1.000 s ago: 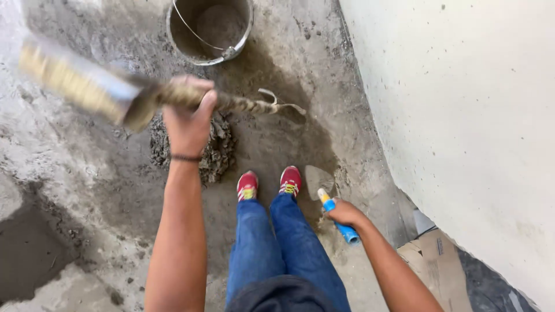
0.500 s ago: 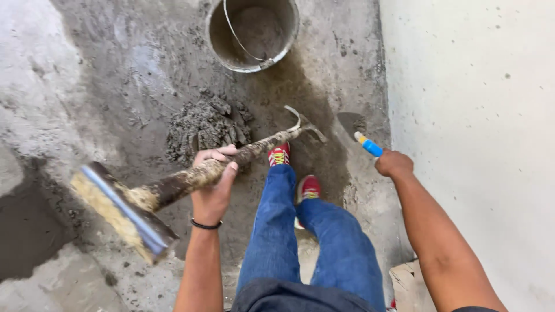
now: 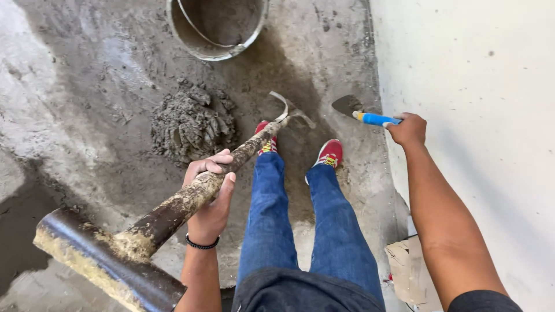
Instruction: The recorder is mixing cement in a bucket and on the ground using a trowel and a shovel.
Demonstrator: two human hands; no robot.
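Note:
My left hand (image 3: 211, 193) grips the mortar-caked wooden handle of a hoe (image 3: 185, 202). The handle runs from a broad capped end near the lower left up to a curved metal blade (image 3: 292, 110) resting on the floor by my red shoes (image 3: 330, 153). My right hand (image 3: 407, 128) is closed on the blue handle of a trowel (image 3: 370, 117), whose dark blade points left close to the white wall. A heap of wet grey mortar (image 3: 191, 124) lies on the concrete just left of the hoe blade.
A metal bucket (image 3: 217, 29) with a wire bail stands at the top, beyond the mortar heap. A white wall (image 3: 474, 115) fills the right side. A scrap of cardboard (image 3: 407, 268) lies by the wall's foot. A dark wet patch (image 3: 17, 231) marks the floor's left edge.
The hoe has swung from raised and pointing upper left to angled down with its blade on the floor by my feet. My right hand with the trowel rose toward the wall.

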